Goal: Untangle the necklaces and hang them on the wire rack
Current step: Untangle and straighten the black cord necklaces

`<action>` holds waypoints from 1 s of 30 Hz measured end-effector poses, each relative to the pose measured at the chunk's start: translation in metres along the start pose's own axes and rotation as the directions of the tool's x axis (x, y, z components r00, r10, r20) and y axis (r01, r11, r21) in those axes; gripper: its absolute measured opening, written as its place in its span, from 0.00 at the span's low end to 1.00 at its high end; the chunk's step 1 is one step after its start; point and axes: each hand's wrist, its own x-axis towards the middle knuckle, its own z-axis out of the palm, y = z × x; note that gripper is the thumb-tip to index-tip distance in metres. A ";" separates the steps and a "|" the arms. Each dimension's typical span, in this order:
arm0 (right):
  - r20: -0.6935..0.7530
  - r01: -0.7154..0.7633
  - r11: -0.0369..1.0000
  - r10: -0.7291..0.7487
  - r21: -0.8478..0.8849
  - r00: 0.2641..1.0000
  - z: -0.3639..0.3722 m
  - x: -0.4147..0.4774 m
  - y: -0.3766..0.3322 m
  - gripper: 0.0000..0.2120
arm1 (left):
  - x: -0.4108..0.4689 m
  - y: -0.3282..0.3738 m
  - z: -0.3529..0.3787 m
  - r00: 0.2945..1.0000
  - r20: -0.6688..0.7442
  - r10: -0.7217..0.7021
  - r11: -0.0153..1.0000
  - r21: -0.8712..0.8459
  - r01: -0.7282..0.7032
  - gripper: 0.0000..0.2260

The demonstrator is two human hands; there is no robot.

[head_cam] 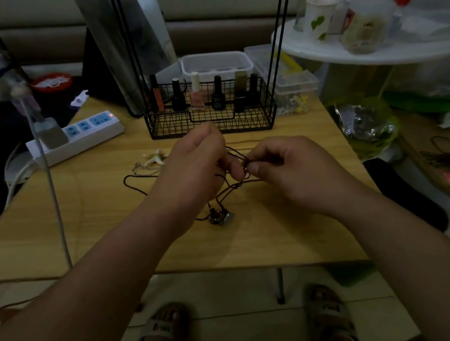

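Observation:
Above the middle of the wooden table (90,210), my left hand (196,166) and my right hand (292,168) both pinch a tangle of dark cord necklaces (242,164). Loops of cord hang down from my fingers to small pendants (219,217) lying on the table. One dark loop (131,184) trails to the left on the table. A silver chain with a pale starfish charm (153,160) lies beyond my left hand. The black wire rack (211,113) stands at the far side of the table, its tall uprights rising out of view.
The rack's basket holds several nail polish bottles (195,92). A white power strip (75,138) with a plugged cable lies far left. Clear plastic boxes (215,64) stand behind the rack. A cluttered white shelf (376,52) and bags crowd the right side. My sandalled feet are under the table.

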 end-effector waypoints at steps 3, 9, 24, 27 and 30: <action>-0.003 0.001 1.000 -0.001 0.003 1.000 -0.005 -0.002 -0.001 0.03 | 0.000 -0.002 -0.006 1.000 -0.022 -0.004 1.000 -0.002 0.004 0.08; -0.055 0.022 0.977 -0.010 0.212 0.998 -0.025 -0.008 -0.005 0.11 | 0.001 -0.009 -0.011 0.991 -0.134 -0.015 0.992 0.122 0.032 0.08; -0.274 0.026 0.516 0.410 0.856 0.870 -0.060 -0.007 0.000 0.17 | -0.009 -0.006 -0.013 0.988 0.145 0.048 0.886 0.450 -0.109 0.16; -0.252 0.051 0.446 0.403 0.893 0.880 -0.059 -0.007 0.003 0.17 | -0.009 -0.005 -0.014 0.983 0.175 0.047 0.882 0.454 -0.123 0.15; -0.235 0.063 0.397 0.401 0.916 0.885 -0.059 -0.007 0.001 0.17 | -0.010 -0.003 -0.016 0.981 0.186 0.056 0.882 0.452 -0.136 0.15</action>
